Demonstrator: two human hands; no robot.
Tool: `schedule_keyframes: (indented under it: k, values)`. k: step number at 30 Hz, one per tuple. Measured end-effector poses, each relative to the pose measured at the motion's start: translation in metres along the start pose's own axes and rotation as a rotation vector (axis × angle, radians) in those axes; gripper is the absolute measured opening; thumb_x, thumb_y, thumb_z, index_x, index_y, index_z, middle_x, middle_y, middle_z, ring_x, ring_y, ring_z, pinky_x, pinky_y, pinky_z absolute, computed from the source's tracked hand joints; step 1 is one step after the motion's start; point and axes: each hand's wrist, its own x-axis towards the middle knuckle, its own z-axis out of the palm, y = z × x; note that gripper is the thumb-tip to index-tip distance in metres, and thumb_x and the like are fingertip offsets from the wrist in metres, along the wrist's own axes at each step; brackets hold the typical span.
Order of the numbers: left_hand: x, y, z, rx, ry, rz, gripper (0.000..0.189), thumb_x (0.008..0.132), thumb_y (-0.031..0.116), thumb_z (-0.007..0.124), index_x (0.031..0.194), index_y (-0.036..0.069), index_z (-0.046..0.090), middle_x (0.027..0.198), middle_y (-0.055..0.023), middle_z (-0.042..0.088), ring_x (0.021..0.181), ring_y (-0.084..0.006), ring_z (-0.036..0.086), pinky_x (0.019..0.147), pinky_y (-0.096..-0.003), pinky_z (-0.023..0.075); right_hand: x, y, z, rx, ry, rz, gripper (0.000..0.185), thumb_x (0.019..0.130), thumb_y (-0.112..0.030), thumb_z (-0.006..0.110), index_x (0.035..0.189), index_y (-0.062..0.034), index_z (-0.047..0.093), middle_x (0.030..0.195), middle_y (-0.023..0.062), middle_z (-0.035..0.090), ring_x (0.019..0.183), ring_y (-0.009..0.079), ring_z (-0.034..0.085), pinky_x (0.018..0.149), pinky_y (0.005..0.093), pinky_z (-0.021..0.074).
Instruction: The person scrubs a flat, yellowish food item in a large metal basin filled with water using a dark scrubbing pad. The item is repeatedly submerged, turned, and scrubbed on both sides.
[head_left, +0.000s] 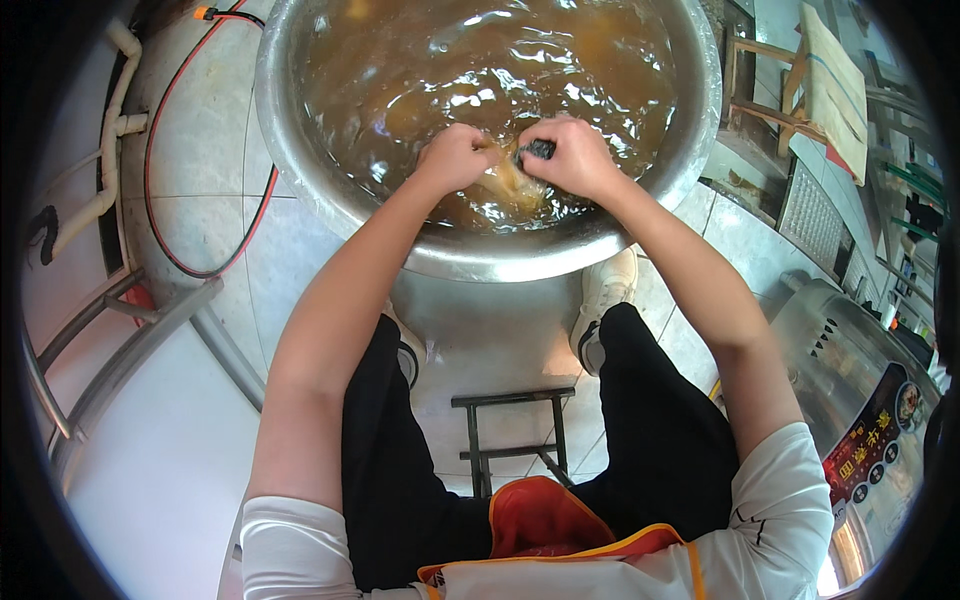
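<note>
In front of me is a large round stainless steel basin (487, 262), filled with murky brown water (420, 82). At the near side of the basin, my left hand (459, 159) grips a pale yellowish piece (514, 187), perhaps meat or a root. Water covers part of that piece and blurs it, so its exact kind is unclear. My right hand (570, 154) is closed around a dark grey scrubber (540, 148), seemingly steel wool, right against the piece. Both hands are at the water's surface, close together, and ripples with bright glare surround them.
A red and black cable (150, 142) loops over the tiled floor at left, near white pipes (112, 150). A metal-framed white surface (157, 427) stands at lower left. To the right are a wooden chair (795, 97) and a steel drum-like appliance (817, 360) bearing writing.
</note>
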Motion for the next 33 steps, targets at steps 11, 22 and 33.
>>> schedule_keyframes:
  k: [11, 22, 33]
  values:
    - [-0.035, 0.043, -0.01, 0.14, 0.018, -0.006, 0.049, 0.088, 0.047, 0.075, 0.118, 0.009, 0.077, 0.106, -0.0187, 0.077, 0.102, -0.0363, 0.073, 0.089, -0.0464, 0.0561, 0.003, 0.012, -0.015, 0.228, 0.089, 0.114, 0.025, 0.084, -0.016, 0.08, 0.104, -0.0018, 0.078, 0.102, 0.0124, 0.079, 0.093, 0.0232, 0.075, 0.087, 0.0331, 0.056]
    - [-0.035, 0.056, 0.013, 0.282, 0.051, 0.154, 0.035, 0.07, 0.041, 0.08, 0.089, 0.011, 0.079, 0.087, -0.0158, 0.075, 0.084, -0.0374, 0.073, 0.079, -0.0474, 0.0588, -0.011, -0.007, -0.032, -0.046, 0.042, 0.003, 0.018, 0.081, -0.024, 0.076, 0.095, -0.0135, 0.08, 0.099, 0.0053, 0.077, 0.101, 0.0291, 0.071, 0.086, 0.0407, 0.0583]
    - [-0.033, 0.051, 0.025, 0.363, -0.045, 0.209, 0.028, 0.073, 0.034, 0.078, 0.088, 0.011, 0.079, 0.085, -0.017, 0.076, 0.084, -0.037, 0.075, 0.08, -0.0485, 0.0595, -0.021, -0.01, -0.037, -0.129, -0.051, -0.188, 0.017, 0.077, -0.021, 0.077, 0.092, -0.0137, 0.079, 0.089, 0.0015, 0.074, 0.089, 0.0281, 0.067, 0.074, 0.0432, 0.0578]
